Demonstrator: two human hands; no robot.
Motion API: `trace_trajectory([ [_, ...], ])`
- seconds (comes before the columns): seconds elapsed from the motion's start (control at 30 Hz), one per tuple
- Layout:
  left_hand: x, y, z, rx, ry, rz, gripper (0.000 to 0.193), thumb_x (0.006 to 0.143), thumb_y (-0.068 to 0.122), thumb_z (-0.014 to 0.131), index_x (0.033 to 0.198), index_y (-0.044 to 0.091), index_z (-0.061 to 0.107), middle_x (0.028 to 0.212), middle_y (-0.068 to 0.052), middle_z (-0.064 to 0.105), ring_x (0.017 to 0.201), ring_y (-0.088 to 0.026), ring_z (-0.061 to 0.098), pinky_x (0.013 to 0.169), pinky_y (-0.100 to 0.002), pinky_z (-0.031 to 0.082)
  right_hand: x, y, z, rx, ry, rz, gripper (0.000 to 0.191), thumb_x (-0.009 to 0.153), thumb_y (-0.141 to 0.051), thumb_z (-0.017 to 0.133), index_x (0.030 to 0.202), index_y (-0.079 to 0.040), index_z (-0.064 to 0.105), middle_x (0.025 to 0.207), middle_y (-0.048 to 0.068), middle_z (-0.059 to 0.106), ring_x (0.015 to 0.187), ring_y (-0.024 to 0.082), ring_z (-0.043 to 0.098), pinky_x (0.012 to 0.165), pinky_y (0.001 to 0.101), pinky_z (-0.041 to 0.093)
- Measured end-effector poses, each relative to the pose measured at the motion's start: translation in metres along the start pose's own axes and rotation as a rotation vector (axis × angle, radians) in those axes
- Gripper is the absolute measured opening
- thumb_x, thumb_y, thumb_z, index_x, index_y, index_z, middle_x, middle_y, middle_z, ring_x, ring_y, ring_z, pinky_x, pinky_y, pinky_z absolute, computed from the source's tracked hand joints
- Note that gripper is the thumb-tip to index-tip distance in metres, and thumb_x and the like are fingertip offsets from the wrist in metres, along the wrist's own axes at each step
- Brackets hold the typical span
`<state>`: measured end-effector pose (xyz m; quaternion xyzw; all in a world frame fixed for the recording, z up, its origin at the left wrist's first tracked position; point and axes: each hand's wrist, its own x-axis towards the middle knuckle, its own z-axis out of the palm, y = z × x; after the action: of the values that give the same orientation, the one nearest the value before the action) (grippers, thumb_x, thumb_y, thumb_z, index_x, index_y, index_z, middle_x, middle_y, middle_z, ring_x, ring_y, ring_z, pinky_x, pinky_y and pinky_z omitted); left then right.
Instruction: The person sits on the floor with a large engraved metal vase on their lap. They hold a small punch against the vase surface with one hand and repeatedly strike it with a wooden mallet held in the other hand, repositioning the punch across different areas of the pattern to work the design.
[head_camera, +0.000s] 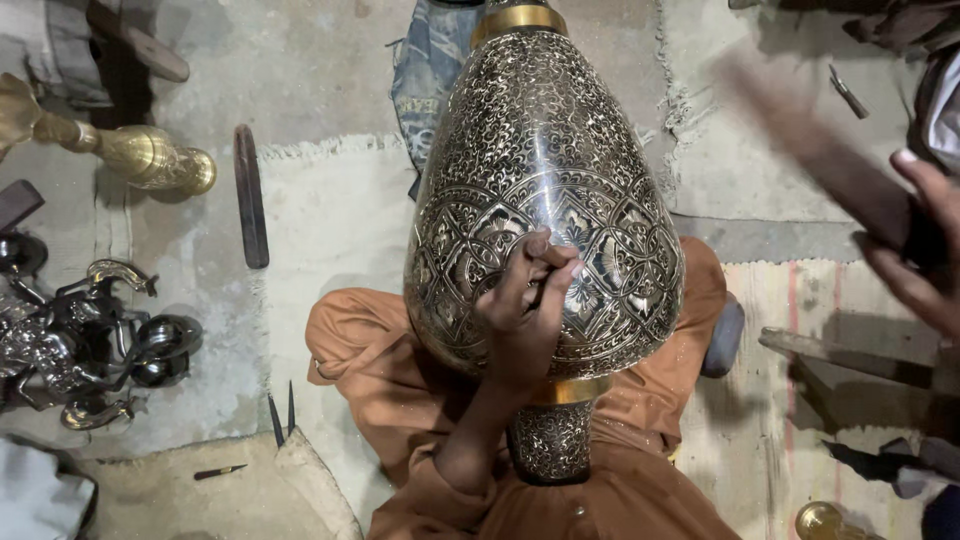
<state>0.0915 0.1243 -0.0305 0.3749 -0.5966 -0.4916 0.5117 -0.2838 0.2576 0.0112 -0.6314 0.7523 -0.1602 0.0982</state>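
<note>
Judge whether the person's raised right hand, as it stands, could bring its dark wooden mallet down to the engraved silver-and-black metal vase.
Probably yes: the right hand with the dark wooden mallet hangs beside the engraved metal vase, nothing between; the left hand rests on it.

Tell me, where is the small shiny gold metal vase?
In the head view, the small shiny gold metal vase lies on its side at upper left, on the floor beside a dark wooden stick.
</note>
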Motion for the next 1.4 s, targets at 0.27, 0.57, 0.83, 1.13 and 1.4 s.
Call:
trace_trajectory([
  [0.27,0.004,-0.01,0.001,0.097,0.043,0.08,0.029,0.1,-0.002,0.069,0.128,-0.004,0.061,0.104,-0.012,0.079,0.092,-0.019,0.08,0.077,-0.028,0.068,0.076,0.036,0.011,0.382,-0.183,0.144,0.054,0.102,-0.036,0.061,0.14,0.001,0.051,0.091,0.021,0.06,0.075,0.029,0.062,0.077,0.0389,0.054],
  [0.57,-0.002,-0.019,0.003,0.041,0.047,-0.053,0.016,0.099,0.002,0.07,0.113,-0.004,0.064,0.096,-0.015,0.079,0.081,-0.02,0.082,0.065,-0.027,0.064,0.118,-0.122,-0.058,-0.497,-0.046,-0.668,0.056,0.087,-0.023,0.077,0.137,-0.004,0.06,0.083,0.014,0.061,0.068,0.025,0.06,0.066,0.039,0.051],
  [0.83,-0.002,-0.016,-0.001,-0.048,0.067,-0.156,0.019,0.097,0.006,0.072,0.112,-0.002,0.065,0.095,-0.011,0.08,0.079,-0.014,0.078,0.065,-0.023,0.063,0.132,-0.215,-0.076,-0.559,0.075,-0.653,0.053,0.089,-0.019,0.079,0.138,-0.008,0.062,0.094,0.011,0.065,0.077,0.024,0.063,0.068,0.0388,0.053],
  [1.13,0.0,-0.01,-0.002,-0.078,0.054,-0.191,0.023,0.098,0.001,0.069,0.12,-0.002,0.064,0.097,-0.01,0.08,0.078,-0.008,0.073,0.065,-0.022,0.059,0.14,-0.206,-0.08,-0.675,0.069,-0.664,0.038,0.104,-0.027,0.071,0.136,-0.013,0.058,0.103,0.01,0.068,0.087,0.021,0.069,0.075,0.0308,0.056],
  [1.4,0.0,-0.02,0.0,-0.019,0.039,-0.014,0.018,0.102,0.0,0.068,0.119,-0.002,0.063,0.099,-0.011,0.079,0.082,-0.012,0.079,0.063,-0.022,0.065,0.143,-0.19,-0.073,-0.91,0.082,-0.834,0.045,0.091,-0.028,0.07,0.134,-0.017,0.063,0.088,0.007,0.067,0.078,0.02,0.07,0.071,0.0331,0.057],
])
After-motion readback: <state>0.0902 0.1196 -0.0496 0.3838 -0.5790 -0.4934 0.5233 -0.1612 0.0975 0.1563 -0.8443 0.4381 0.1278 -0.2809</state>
